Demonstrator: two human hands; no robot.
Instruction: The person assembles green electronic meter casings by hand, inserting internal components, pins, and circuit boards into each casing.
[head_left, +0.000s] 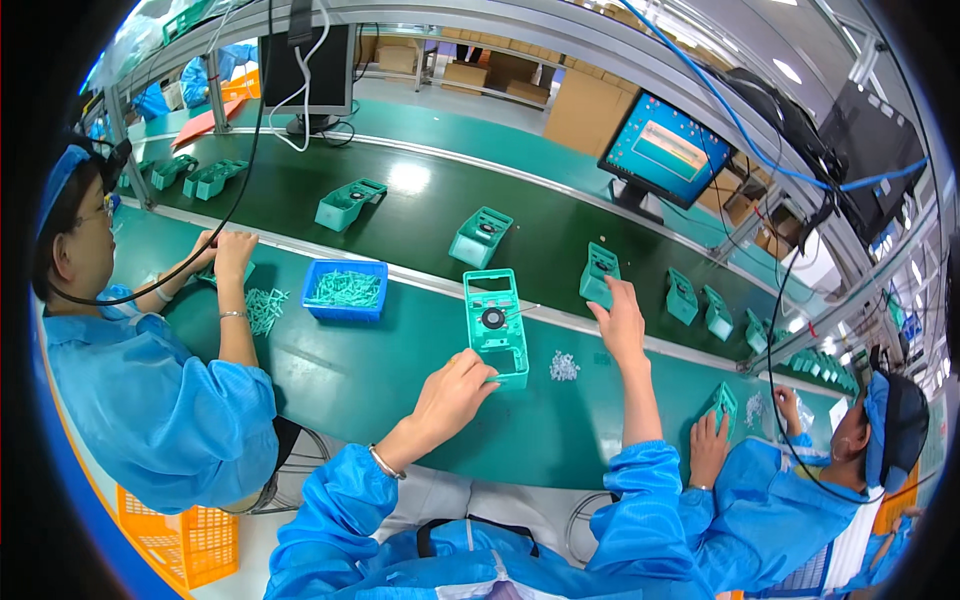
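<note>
My left hand (452, 396) grips the near end of a green plastic housing (504, 345), a rectangular frame with a round black part in its middle and a thin wire sticking out to the right. The housing sits tilted at the bench's far edge, beside the belt. To the right, my right hand (622, 322) has its thumb and fingers around the near end of a second green housing (600, 262) on the belt. Its fingertips are partly hidden against that housing. Between my hands lies a small pile of clear or whitish small parts (564, 366).
A blue bin (345, 290) of thin green pieces stands at left, beside a loose pile of them (265, 311). More housings (482, 236) line the dark green belt (420, 200). Co-workers sit at both sides, one's hand (708, 450) on a housing. A monitor (665, 150) stands beyond.
</note>
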